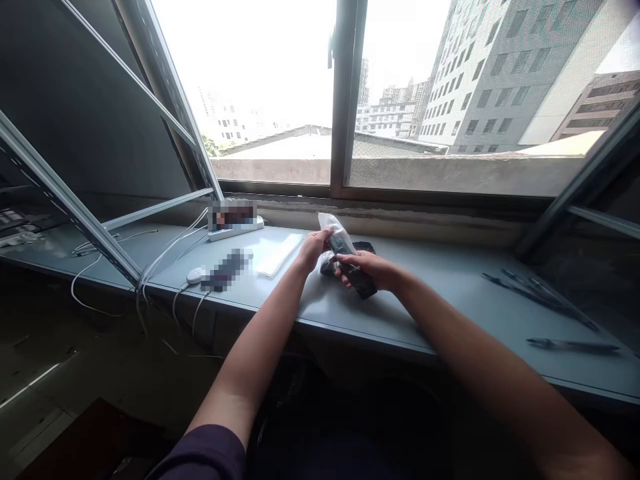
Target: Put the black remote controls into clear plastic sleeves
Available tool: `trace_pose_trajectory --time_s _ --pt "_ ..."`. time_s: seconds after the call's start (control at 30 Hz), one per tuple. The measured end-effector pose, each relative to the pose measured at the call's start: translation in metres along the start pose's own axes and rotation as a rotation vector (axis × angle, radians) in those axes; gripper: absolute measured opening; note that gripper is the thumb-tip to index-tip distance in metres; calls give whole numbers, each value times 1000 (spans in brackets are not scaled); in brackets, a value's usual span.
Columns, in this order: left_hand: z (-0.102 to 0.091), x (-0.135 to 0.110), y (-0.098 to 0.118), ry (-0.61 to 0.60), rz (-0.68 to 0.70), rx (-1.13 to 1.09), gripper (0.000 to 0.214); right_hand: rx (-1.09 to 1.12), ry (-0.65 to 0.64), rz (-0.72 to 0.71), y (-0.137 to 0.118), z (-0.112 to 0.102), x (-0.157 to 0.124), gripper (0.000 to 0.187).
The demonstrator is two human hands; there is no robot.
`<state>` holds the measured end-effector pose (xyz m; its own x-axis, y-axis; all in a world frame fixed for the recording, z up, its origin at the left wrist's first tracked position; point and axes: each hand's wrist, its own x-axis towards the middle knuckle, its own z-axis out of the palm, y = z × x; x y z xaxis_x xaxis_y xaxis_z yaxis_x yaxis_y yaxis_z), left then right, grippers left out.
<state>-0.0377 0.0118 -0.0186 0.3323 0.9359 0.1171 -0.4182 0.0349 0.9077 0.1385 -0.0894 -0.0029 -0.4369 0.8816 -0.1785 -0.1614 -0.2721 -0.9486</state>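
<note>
Both my arms reach out over a grey window-side desk. My right hand is closed around a black remote control, its lower end pointing toward me. My left hand pinches a clear plastic bag that covers the remote's far end. Another dark remote lies on the desk just behind my hands.
A white power strip sits at the back left with white cables trailing off the desk edge. A white flat pad and a small white round device lie left of my hands. Dark pens lie at the right.
</note>
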Motion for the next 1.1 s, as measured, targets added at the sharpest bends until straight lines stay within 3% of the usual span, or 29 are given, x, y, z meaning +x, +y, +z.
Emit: trace_pose_trajectory --time_s 0.17,0.27,0.47,0.67,0.73,0.83,0.97,1.1 --pt "0 -3 2 -85 -8 96 55 -8 20 -36 0 -2 1 22" --pt "1 -5 2 -145 -58 128 48 -11 35 -54 0 -3 1 22" --pt "1 -5 4 -130 64 105 54 -24 33 -39 -1 -2 0 25" --pt "0 -9 1 -258 -100 188 49 -38 46 -22 -3 -1 -3 24" --pt "-1 -8 2 -259 -93 158 46 -48 40 -28 -3 -1 -4 24" --pt "-6 -3 7 -130 26 32 42 -52 15 -48 -3 -2 -3 25" --pt "-15 6 14 227 187 -173 37 -66 51 -68 -4 -6 -2 24" --pt "-24 9 17 448 184 -253 35 -38 165 -112 -9 -8 -2 25"
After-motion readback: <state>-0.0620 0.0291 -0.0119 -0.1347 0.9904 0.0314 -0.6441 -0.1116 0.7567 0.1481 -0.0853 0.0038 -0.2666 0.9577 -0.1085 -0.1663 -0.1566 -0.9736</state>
